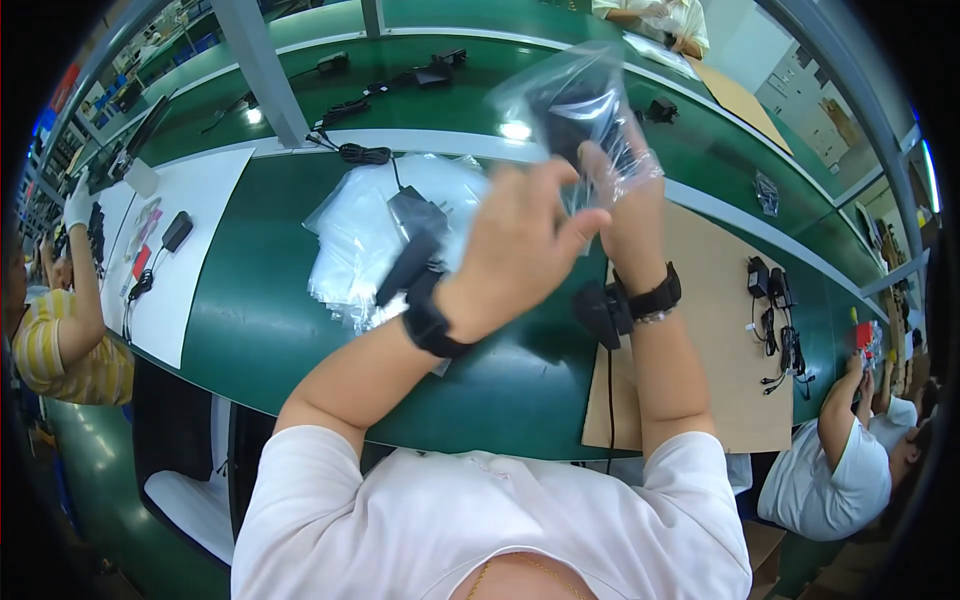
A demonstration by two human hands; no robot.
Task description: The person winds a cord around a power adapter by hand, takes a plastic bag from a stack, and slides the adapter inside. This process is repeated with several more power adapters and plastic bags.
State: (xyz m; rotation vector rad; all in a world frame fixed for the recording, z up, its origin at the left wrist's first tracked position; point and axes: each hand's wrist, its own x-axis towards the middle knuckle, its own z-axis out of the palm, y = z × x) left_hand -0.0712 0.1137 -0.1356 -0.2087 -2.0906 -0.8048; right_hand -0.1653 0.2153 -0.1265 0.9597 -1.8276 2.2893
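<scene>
Both my hands are raised above the green table [250,320]. My left hand [520,240] and my right hand [630,200] together grip a clear plastic bag [575,100] with a black device inside it. Thumb and fingers of the left hand pinch the bag's lower edge, and the right hand's fingers sit partly inside or behind the film. Each wrist carries a black strap with a small black unit on it.
A pile of clear bags [370,240] with a black adapter [415,212] on it lies left of my hands. A brown cardboard sheet [720,330] holds black chargers with cables [775,310]. Other people sit at far left [60,340], lower right [850,460] and across the table.
</scene>
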